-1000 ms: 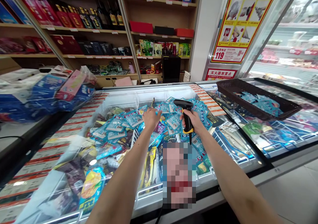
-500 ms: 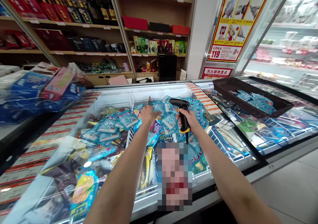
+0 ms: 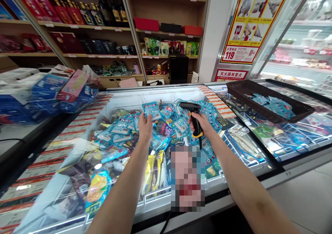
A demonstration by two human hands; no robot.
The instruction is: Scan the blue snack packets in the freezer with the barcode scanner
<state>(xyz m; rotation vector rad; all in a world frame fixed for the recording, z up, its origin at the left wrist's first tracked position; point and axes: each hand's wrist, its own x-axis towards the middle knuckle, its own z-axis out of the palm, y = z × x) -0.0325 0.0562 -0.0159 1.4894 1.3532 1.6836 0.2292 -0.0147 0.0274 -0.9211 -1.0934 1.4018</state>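
Between the thumb and fingers of my left hand is a flat blue packet, lifted above the freezer's contents with its printed side toward me. My right hand is wrapped round the grip of a black and yellow barcode scanner. The scanner's head points left, toward the packet but apart from it. Many similar blue packets lie heaped on the glass-topped chest freezer, around and below both hands. Yellow-wrapped ice creams show nearer to me.
A dark woven basket with more blue packets stands on the right-hand freezer. Plastic-wrapped blue boxes are piled at the left. Shelves of bottles and gift boxes stand behind. A blurred patch covers the near middle.
My left hand, earlier reaching over the packets, now holds one up and has shifted slightly left. My right hand keeps the scanner in about the same place. The view has turned slightly left.
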